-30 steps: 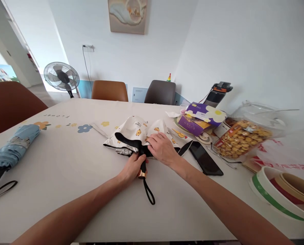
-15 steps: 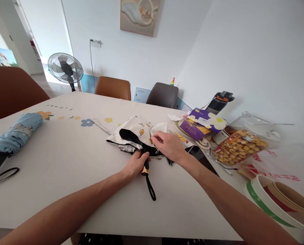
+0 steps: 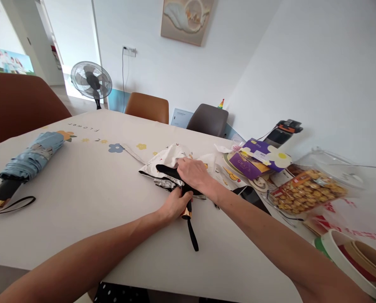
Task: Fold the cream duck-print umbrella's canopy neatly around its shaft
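Note:
A white folding umbrella (image 3: pixel 168 157) with small yellow prints, black lining and a silvery inner side lies loosely bunched on the table. My left hand (image 3: pixel 175 205) is wrapped round its black handle, just above the gold end cap, and a black wrist loop (image 3: pixel 192 235) hangs from that end toward me. My right hand (image 3: pixel 192 171) has its fingers pinched on the umbrella's canopy, over the dark folds; the fingertips are partly hidden. On the left, a light blue folding umbrella (image 3: pixel 33 158) lies furled, its black handle and loop toward me.
The white table (image 3: pixel 89 227) has printed flowers. At its right stand a purple box (image 3: pixel 249 165), a clear jar of snacks (image 3: pixel 310 189), a dark phone-like slab (image 3: pixel 254 199) and nested round containers (image 3: pixel 348 256). Chairs (image 3: pixel 148 107) and a fan (image 3: pixel 91 80) stand beyond.
My right hand has moved left across the white umbrella, from its right side to the dark folds near the middle. My left hand keeps its hold. The whole view has shifted slightly.

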A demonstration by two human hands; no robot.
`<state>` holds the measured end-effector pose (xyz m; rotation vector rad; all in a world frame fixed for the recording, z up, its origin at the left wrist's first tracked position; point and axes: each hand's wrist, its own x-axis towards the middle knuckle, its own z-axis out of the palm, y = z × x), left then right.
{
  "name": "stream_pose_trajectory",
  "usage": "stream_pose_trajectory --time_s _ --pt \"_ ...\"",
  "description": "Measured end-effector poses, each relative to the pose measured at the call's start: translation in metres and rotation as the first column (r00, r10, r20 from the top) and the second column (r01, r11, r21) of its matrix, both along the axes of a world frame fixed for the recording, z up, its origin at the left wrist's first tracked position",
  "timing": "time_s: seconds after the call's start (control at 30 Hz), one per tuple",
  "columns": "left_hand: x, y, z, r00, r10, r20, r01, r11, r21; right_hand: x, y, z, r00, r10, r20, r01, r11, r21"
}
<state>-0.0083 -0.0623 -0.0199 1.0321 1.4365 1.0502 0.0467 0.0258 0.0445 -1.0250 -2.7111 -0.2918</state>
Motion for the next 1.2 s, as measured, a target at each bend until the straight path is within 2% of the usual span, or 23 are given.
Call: stream_pose_trajectory --time_s 0.1,0.13,0.2,0.23,0.27,0.3,0.33,0.37,0.4,0.43,0.47,0.57,0.6,0.67,0.73,0.8,0.9,1.0,1.13,1.2 --pt "0.0 -0.001 -0.001 1.0 0.012 0.013 -0.012 1.0 -0.008 0.007 0.015 0.015 0.959 -0.115 -0.258 0.116 0.993 -0.011" --pt "0.0 -0.001 0.0 1.0 0.014 0.025 -0.014 1.0 -0.011 0.011 0.02 0.021 0.893 -0.149 -0.424 0.149 0.988 -0.033" --pt "0.0 -0.002 0.001 0.999 0.005 0.049 -0.004 1.0 -0.014 0.019 0.027 0.028 0.653 -0.2 -0.731 0.142 0.98 -0.142" --pt "0.0 -0.003 0.001 0.999 0.001 0.054 0.0 1.0 -0.013 0.022 0.029 0.029 0.517 -0.255 -0.817 0.096 0.966 -0.241" --pt "0.0 -0.003 0.002 0.998 -0.001 0.056 0.002 1.0 -0.013 0.026 0.029 0.028 0.421 -0.339 -0.841 0.016 0.93 -0.366" --pt "0.0 -0.003 0.002 0.998 0.002 0.059 -0.002 1.0 -0.014 0.029 0.028 0.025 0.38 -0.431 -0.818 -0.088 0.864 -0.496" --pt "0.0 -0.003 0.002 0.998 0.008 0.061 -0.006 1.0 -0.02 0.031 0.026 0.021 0.388 -0.508 -0.769 -0.195 0.77 -0.607" --pt "0.0 -0.002 0.002 0.998 0.012 0.061 -0.011 1.0 -0.026 0.034 0.023 0.016 0.431 -0.552 -0.714 -0.284 0.668 -0.688" --pt "0.0 -0.002 0.001 0.998 0.016 0.056 -0.014 0.999 -0.03 0.036 0.02 0.013 0.477 -0.559 -0.679 -0.341 0.595 -0.728" --pt "0.0 -0.001 0.0 0.999 0.015 0.047 -0.013 0.999 -0.031 0.038 0.017 0.01 0.507 -0.546 -0.667 -0.366 0.565 -0.74" --pt "0.0 -0.001 -0.001 0.999 0.012 0.036 -0.011 1.0 -0.027 0.04 0.015 0.009 0.522 -0.524 -0.673 -0.372 0.57 -0.733" --pt "0.0 0.0 -0.004 1.0 0.018 0.014 -0.018 1.0 -0.009 0.042 0.013 0.015 0.561 -0.462 -0.688 -0.299 0.662 -0.688" --pt "-0.001 0.0 -0.004 1.0 0.024 0.013 -0.024 1.0 -0.007 0.042 0.012 0.018 0.603 -0.431 -0.671 -0.257 0.691 -0.675" --pt "-0.001 0.0 -0.003 1.0 0.026 0.007 -0.026 1.0 -0.004 0.038 0.008 0.022 0.742 -0.328 -0.585 -0.163 0.757 -0.632" --pt "-0.001 0.0 -0.003 1.0 0.019 -0.001 -0.019 1.0 -0.002 0.033 0.0 0.021 0.882 -0.205 -0.424 -0.071 0.832 -0.55" --pt "-0.001 0.0 -0.003 1.0 0.003 0.004 -0.003 1.0 0.0 0.025 -0.01 0.016 0.961 -0.123 -0.248 0.003 0.901 -0.434" --pt "-0.001 0.001 -0.003 1.0 -0.003 0.011 0.003 1.0 0.009 0.014 -0.018 0.007 0.995 -0.07 -0.068 0.053 0.972 -0.228" --pt "-0.001 0.001 -0.002 1.0 0.013 0.007 -0.013 1.0 -0.002 0.009 -0.01 0.008 0.994 -0.104 0.021 0.106 0.981 -0.162" --pt "-0.001 -0.001 0.001 1.0 0.015 0.009 -0.014 1.0 -0.022 0.021 0.009 0.021 0.971 -0.227 -0.07 0.216 0.967 -0.132" --pt "-0.001 -0.002 0.002 1.0 0.017 0.006 -0.017 1.0 -0.02 0.034 0.01 0.026 0.974 -0.203 -0.101 0.189 0.974 -0.127"
